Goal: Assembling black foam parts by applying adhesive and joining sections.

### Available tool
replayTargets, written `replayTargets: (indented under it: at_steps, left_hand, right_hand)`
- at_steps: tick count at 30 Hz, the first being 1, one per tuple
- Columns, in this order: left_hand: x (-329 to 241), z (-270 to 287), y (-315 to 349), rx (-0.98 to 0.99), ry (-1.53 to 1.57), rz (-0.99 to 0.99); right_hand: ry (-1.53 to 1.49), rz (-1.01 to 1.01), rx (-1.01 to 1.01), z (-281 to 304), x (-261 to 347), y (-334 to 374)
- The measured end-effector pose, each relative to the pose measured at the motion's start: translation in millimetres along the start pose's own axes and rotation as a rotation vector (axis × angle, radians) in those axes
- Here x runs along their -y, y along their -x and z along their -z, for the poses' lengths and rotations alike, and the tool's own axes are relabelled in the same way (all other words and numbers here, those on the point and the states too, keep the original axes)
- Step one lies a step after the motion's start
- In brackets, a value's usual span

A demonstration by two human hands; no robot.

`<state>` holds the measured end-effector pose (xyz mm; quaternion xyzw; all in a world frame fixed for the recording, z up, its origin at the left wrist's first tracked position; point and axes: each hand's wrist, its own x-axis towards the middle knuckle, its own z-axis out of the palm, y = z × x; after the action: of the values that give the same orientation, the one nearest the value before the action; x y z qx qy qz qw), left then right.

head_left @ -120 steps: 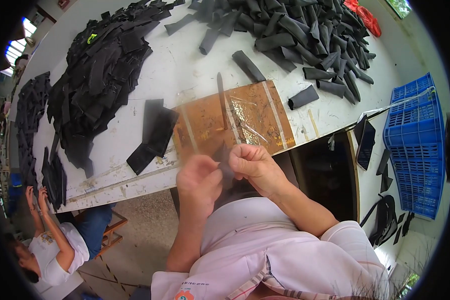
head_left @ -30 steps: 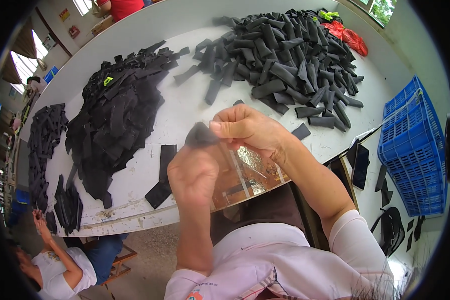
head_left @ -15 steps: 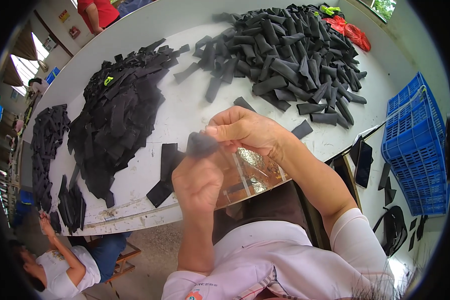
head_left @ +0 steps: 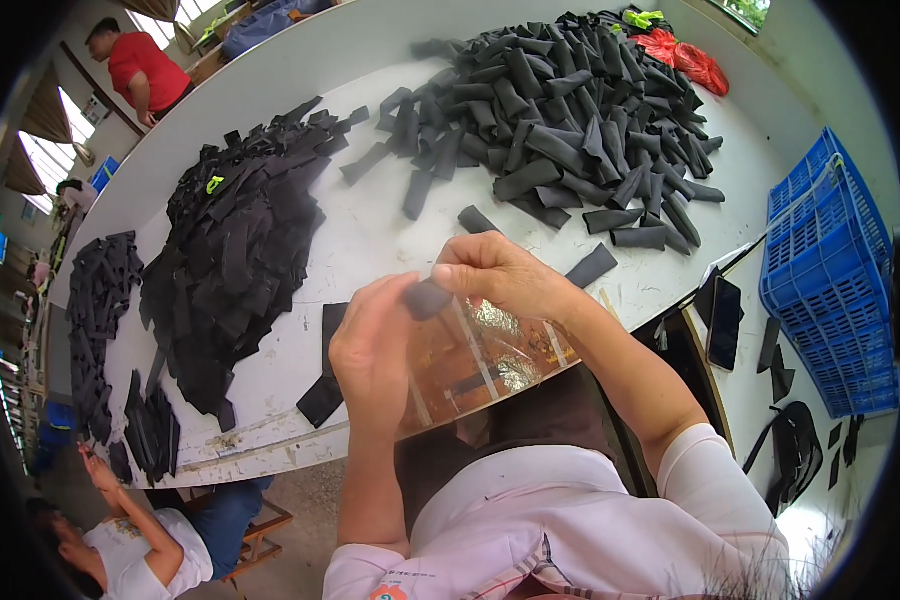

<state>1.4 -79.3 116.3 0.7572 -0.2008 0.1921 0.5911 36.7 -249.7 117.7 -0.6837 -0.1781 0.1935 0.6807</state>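
Note:
My left hand point(head_left: 375, 350) and my right hand point(head_left: 495, 275) are raised together above the near table edge, both pinching one small black fabric piece point(head_left: 427, 299) between the fingertips. Under the hands lies a brown, shiny taped board point(head_left: 490, 360) on the white table point(head_left: 370, 230). A flat black strip point(head_left: 328, 370) rests just left of my left hand. Two loose black rolled pieces point(head_left: 592, 266) lie beyond my right hand.
A big heap of rolled black pieces point(head_left: 560, 130) fills the far right of the table, a heap of flat black strips point(head_left: 235, 250) the left. A blue plastic crate point(head_left: 832, 270) stands at right. One person sits low at left point(head_left: 140, 545), another in red stands far off point(head_left: 145, 70).
My hands have lifted off the brown board with the black piece and stay close together; over the last second they have hardly shifted, only working the piece between the fingers.

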Motion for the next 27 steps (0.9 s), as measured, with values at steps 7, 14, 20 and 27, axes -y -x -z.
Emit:
replayTargets:
  at_steps: [7, 14, 20, 27]
  left_hand:
    - [1, 3, 3, 0.022, 0.093, 0.044]
    - [14, -16, 19, -0.309, 0.388, 0.110]
    - [25, -18, 19, -0.230, 0.319, 0.142]
    - [-9, -12, -2, -0.152, -0.300, -0.378]
  right_hand:
    - [0.826, 0.601, -0.316, -18, 21, 17]
    - [1.094, 0.624, -0.156, -18, 13, 7]
    - [0.951, 0.535, -0.267, -19, -2, 14]
    - [0.784, 0.593, -0.192, -5, 4, 9]
